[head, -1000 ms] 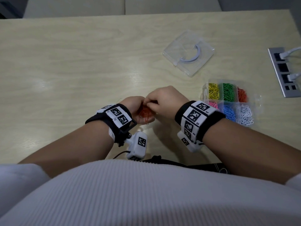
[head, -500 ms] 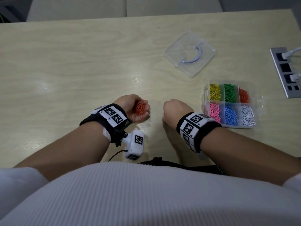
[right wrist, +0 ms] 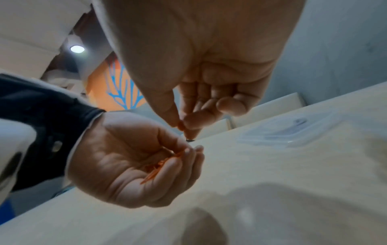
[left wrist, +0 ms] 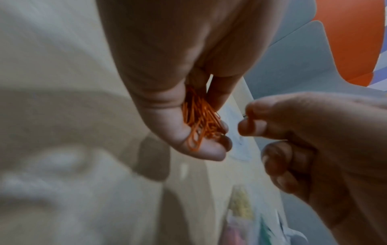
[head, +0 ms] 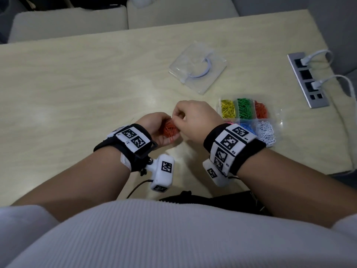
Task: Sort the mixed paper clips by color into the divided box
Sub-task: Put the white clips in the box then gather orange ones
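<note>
I am cupping orange clips (head: 170, 130) in my left hand (head: 154, 128) as a reservoir, while my right hand (head: 195, 120) is pinching something small above them, feeding the divided box (head: 278, 115).

Divided box (head: 278, 120) sits on the table (head: 77, 84), right of both hands; its lid (head: 197, 67) lies behind it; power strip (head: 307, 80) farther right.
</note>
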The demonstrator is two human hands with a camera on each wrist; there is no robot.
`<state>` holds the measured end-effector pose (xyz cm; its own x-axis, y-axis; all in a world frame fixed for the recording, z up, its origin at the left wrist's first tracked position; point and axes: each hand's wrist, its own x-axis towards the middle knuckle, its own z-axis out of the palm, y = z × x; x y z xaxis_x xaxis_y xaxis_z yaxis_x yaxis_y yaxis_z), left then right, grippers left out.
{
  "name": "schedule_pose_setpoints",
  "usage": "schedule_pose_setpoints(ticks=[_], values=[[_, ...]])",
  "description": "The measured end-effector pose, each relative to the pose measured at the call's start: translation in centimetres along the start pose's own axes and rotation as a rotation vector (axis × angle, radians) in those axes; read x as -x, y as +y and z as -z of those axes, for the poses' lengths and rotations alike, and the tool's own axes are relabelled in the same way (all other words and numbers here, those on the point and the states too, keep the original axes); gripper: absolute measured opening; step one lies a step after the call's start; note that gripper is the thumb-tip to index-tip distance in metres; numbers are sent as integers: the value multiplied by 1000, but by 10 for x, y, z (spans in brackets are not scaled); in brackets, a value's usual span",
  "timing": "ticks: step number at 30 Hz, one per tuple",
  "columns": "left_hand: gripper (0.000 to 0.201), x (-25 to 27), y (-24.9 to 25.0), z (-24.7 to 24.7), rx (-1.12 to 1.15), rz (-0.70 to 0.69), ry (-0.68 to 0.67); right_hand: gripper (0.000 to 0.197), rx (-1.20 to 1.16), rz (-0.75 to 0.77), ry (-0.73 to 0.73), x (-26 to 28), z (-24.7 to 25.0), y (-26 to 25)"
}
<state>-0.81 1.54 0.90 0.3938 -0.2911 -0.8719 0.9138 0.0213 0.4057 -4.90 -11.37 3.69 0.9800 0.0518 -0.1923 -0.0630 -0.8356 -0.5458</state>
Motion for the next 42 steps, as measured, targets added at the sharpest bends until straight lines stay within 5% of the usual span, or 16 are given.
schedule_pose_setpoints(ticks=[8,18,21,31,37,42], values=[[33,-8,9,-124,-15,-38,-97,14,-37,-333,357,22,85,127],[26,-37,4,-238,-106,-113,49,14,10,-402,219,49,118,216],[20,-44,3,-247,-113,-101,66,15,-8,-373,196,49,122,224],[60,-39,8,-254,-213,-72,22,18,-20,-329,158,44,128,229],[20,-24,16,-240,-366,-168,23,41,99,-431,-164,41,124,231],[19,-26,43,-207,-579,-330,292,35,128,-450,-218,35,112,231]])
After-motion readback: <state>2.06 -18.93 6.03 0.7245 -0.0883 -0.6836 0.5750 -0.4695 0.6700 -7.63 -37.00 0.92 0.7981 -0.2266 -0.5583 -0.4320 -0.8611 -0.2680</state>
